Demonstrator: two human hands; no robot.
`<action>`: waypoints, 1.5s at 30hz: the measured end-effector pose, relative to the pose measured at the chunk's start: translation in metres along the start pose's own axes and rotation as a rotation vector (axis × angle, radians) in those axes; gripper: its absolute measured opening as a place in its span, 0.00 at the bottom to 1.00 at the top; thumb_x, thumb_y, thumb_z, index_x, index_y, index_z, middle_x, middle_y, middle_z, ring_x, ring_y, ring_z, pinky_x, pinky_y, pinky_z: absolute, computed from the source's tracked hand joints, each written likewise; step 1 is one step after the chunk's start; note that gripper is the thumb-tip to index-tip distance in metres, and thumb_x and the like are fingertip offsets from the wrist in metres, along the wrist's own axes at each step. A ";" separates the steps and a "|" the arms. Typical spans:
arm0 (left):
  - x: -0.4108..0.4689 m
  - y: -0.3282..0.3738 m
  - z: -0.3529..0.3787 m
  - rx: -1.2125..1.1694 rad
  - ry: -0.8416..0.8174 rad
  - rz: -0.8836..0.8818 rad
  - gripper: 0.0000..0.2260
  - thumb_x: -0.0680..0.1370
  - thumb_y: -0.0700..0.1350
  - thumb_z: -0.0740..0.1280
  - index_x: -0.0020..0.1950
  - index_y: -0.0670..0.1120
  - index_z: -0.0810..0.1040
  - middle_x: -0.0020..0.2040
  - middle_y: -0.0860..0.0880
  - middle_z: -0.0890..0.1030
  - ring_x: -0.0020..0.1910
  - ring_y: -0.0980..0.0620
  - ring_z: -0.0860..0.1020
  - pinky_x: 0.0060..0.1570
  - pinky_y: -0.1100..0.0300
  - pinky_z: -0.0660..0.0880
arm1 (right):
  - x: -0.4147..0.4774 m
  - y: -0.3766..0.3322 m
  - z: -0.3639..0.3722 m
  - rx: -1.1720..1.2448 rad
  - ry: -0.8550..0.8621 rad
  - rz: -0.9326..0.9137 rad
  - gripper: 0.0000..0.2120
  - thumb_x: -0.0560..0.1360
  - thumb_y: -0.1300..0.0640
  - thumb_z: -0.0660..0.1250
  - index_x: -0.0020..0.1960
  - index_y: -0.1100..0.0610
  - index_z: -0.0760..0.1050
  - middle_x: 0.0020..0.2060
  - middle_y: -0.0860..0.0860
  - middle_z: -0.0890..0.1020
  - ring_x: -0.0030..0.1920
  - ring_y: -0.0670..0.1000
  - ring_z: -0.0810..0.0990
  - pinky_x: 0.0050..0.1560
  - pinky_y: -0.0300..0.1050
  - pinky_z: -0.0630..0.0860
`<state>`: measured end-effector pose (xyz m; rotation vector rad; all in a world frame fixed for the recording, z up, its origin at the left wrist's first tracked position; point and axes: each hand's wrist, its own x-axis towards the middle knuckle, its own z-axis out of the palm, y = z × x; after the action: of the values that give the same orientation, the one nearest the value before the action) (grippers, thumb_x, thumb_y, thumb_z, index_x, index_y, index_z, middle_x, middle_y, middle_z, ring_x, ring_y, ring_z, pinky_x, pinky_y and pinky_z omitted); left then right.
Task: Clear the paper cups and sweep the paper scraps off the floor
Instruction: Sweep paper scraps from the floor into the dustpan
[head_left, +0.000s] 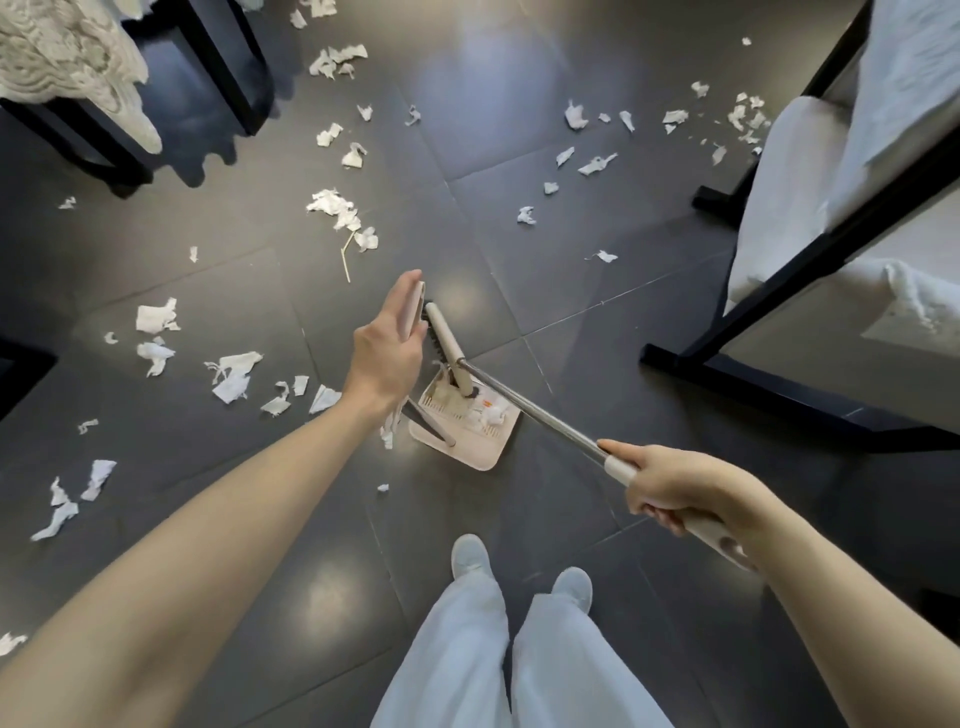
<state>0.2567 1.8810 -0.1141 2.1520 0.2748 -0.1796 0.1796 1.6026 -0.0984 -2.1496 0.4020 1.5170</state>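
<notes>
My left hand (387, 345) grips the top of the dustpan's upright handle (415, 312). Below it the beige dustpan (478, 447) rests on the dark tiled floor, with a few white scraps inside. My right hand (675, 488) grips the beige end of the broom's metal pole (524, 405). The broom head (449, 345) reaches into the dustpan's mouth. Torn white paper scraps lie scattered over the floor: a cluster (234, 376) left of the pan, another cluster (337, 208) beyond it, and more scraps (592, 163) at the far right. No paper cup is visible.
A black-framed bench with white cushions (789, 208) stands on the right. Black table legs (228, 78) under a lace cloth (67, 57) are at the far left. A thin stick (345, 257) lies among the scraps. My feet (519, 571) stand just behind the dustpan.
</notes>
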 end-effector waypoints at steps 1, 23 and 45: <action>0.001 0.000 -0.001 0.010 -0.011 0.013 0.23 0.80 0.38 0.62 0.74 0.54 0.66 0.65 0.53 0.77 0.61 0.57 0.74 0.54 0.75 0.63 | -0.006 0.002 -0.004 0.013 0.007 -0.001 0.40 0.70 0.67 0.59 0.76 0.36 0.55 0.30 0.53 0.75 0.23 0.49 0.69 0.26 0.39 0.70; 0.198 0.124 0.072 0.076 -0.035 0.177 0.25 0.79 0.36 0.64 0.74 0.53 0.66 0.65 0.53 0.76 0.61 0.56 0.75 0.56 0.75 0.63 | 0.088 0.025 -0.255 0.409 0.350 0.037 0.38 0.71 0.71 0.57 0.76 0.45 0.58 0.23 0.56 0.73 0.24 0.53 0.70 0.28 0.43 0.70; 0.369 0.203 0.144 0.076 -0.212 0.214 0.23 0.80 0.37 0.62 0.73 0.53 0.67 0.64 0.56 0.74 0.62 0.64 0.71 0.50 0.84 0.60 | 0.105 -0.031 -0.317 0.519 0.072 0.082 0.39 0.71 0.68 0.58 0.75 0.39 0.57 0.30 0.54 0.74 0.25 0.49 0.69 0.26 0.40 0.69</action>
<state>0.6628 1.6985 -0.1183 2.1983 -0.0862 -0.2964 0.4846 1.4627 -0.1030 -1.7935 0.8179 1.2093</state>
